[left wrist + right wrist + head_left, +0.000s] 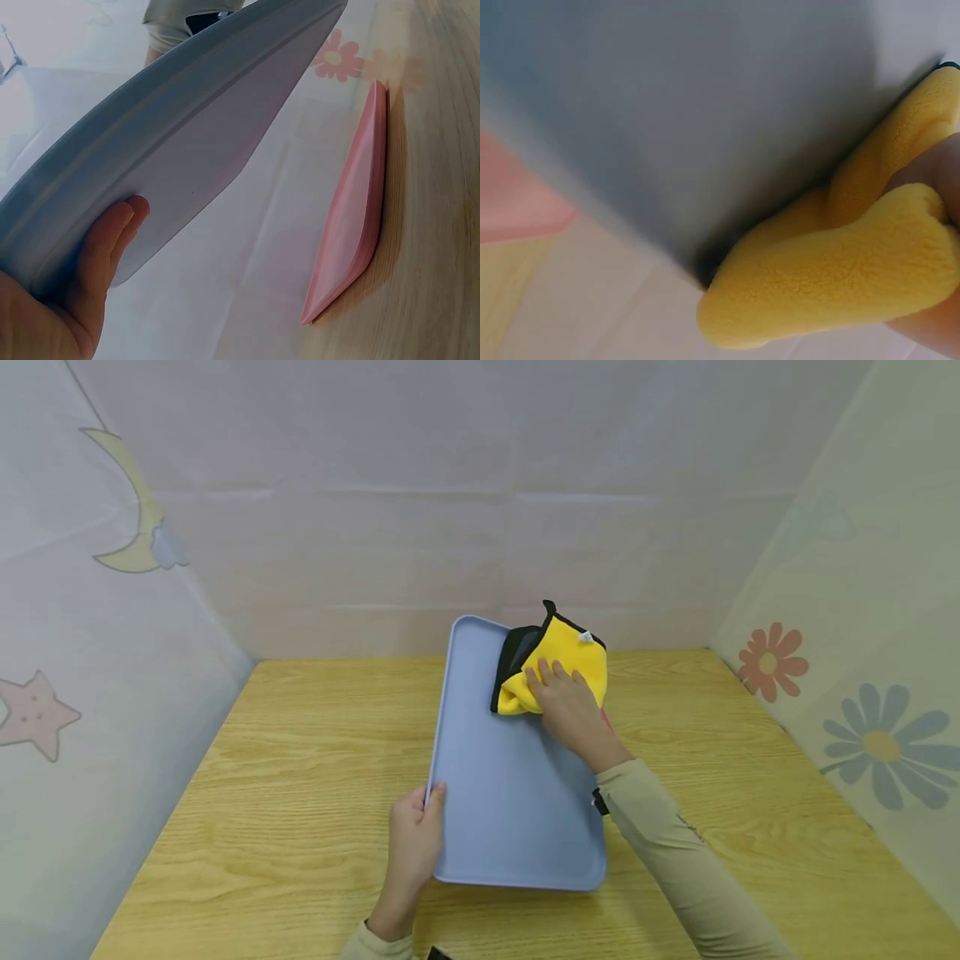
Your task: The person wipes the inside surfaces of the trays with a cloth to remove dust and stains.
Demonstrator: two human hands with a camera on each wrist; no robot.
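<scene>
Clock positions refer to the head view.

The left hand [415,843] grips the blue tray [495,793] at the 8 o'clock part of its rim. The thumb lies along the rim, and the fingers are bent under the tray and closed against its underside, as the left wrist view shows. The blue tray is held tilted above the table [315,760], with its long sides running roughly from 12 to 6 o'clock.

The right hand [573,714] is on the cloth [573,643], covering its 5 o'clock part. The fingertips are slightly apart on the yellow face. In the right wrist view a fold is bunched within the hand, which has hold of the cloth; the thumb's exact position cannot be told.

The cloth lies against the blue tray at 1 o'clock and overlaps the rim. It is yellow with black edging, a loop [550,607] at 12 o'clock and a white label [585,637] at 1 o'clock.

A pink tray [349,202] rests on the table below the blue tray, apart from it.

Wall prints: moon [150,518], 10 o'clock; star [39,718], 9 o'clock; red flower [767,662] and blue flower [882,746], 3 o'clock.
</scene>
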